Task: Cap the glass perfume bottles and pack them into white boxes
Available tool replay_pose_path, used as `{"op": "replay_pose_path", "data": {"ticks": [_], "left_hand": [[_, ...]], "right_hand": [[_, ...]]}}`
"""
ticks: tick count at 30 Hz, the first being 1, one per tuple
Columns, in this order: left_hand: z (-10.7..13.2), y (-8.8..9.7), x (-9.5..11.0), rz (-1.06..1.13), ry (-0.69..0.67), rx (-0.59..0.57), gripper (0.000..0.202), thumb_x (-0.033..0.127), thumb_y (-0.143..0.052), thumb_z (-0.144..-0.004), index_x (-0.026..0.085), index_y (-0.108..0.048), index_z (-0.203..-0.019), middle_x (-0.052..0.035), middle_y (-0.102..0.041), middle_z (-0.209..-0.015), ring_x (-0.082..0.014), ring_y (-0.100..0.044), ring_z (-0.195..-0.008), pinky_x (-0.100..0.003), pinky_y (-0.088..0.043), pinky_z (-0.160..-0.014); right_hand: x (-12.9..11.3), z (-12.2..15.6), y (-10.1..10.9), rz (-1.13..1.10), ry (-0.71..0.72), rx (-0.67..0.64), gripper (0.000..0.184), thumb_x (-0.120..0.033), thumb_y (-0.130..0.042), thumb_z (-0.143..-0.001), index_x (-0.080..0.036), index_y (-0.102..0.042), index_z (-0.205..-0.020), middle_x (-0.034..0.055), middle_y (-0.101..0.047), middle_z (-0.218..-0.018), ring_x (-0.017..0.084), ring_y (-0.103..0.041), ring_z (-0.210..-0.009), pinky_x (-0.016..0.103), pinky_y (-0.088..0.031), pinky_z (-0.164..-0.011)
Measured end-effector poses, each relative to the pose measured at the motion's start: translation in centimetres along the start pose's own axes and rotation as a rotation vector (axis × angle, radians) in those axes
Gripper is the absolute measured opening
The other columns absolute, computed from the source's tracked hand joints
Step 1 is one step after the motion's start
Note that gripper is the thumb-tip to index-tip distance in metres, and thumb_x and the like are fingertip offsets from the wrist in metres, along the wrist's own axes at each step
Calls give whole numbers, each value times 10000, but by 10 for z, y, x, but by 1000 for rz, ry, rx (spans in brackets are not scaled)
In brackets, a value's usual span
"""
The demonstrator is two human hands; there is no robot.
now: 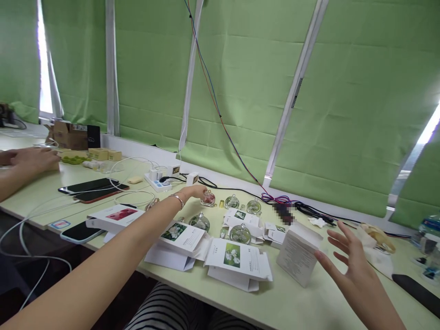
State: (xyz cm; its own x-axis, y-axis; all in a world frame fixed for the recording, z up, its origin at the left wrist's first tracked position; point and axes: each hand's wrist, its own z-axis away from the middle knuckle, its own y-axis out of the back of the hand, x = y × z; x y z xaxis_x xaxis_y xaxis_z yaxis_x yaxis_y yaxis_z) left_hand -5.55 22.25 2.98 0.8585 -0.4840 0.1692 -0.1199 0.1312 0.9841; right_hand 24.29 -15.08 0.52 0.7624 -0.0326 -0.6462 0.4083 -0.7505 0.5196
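Note:
Stretched far across the table, my left hand (195, 191) has its fingers closed at the top of a small round glass bottle (208, 199) with reddish contents. Part of that grip is hidden. My right hand (350, 261) is open, fingers spread, beside a white printed carton (299, 254) that stands tilted; its thumb is close to the carton's edge, and I cannot tell if they touch. More round glass bottles with greenish contents stand about: one bottle (232, 201), another bottle (253, 206), and a nearer bottle (240, 234). White flower-picture boxes (239, 259) lie in front.
Phones (82, 231) and white cables lie at the left, near a power strip (158, 182). Another person's hands (36, 160) rest at the far left. Black cables (312, 211) run along the back edge. A dark flat object (417, 293) and plastic bottles (429, 243) are at right.

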Motion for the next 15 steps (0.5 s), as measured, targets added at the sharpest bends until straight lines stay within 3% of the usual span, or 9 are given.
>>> {"op": "replay_pose_path", "data": {"ticks": [5, 9, 12, 15], "left_hand": [[4, -9, 3, -5, 13, -34, 293, 306, -521, -892, 148, -532, -1138, -79, -557, -1140, -205, -578, -963, -397, -504, -805], [17, -12, 10, 22, 16, 46, 305, 329, -541, -876, 118, -563, -1095, -52, -568, -1116, -252, -575, -971, -390, -497, -816], [28, -4, 21, 35, -21, 127, 299, 323, -533, -882, 131, -554, -1110, -63, -563, -1129, -236, -575, -971, -391, -501, -813], [42, 17, 40, 39, -89, 212, 269, 317, -523, -888, 144, -554, -1093, -71, -579, -1089, -191, -587, -918, -371, -505, -779]], "right_hand": [[-12, 4, -2, 0, 54, 35, 790, -616, -478, -757, -246, -216, -1405, 121, -532, -1229, 315, -510, -1126, 506, -458, -894], [-11, 4, -3, 26, 97, 37, 750, -604, -471, -770, -250, -249, -1392, 120, -555, -1200, 314, -541, -1081, 498, -489, -842], [-12, 4, -5, 59, 127, 45, 679, -575, -453, -798, -250, -291, -1372, 115, -559, -1199, 306, -557, -1055, 478, -499, -822], [-17, 5, -11, 110, 171, 36, 578, -541, -453, -815, -259, -377, -1313, 103, -566, -1200, 287, -594, -982, 429, -523, -759]]}}
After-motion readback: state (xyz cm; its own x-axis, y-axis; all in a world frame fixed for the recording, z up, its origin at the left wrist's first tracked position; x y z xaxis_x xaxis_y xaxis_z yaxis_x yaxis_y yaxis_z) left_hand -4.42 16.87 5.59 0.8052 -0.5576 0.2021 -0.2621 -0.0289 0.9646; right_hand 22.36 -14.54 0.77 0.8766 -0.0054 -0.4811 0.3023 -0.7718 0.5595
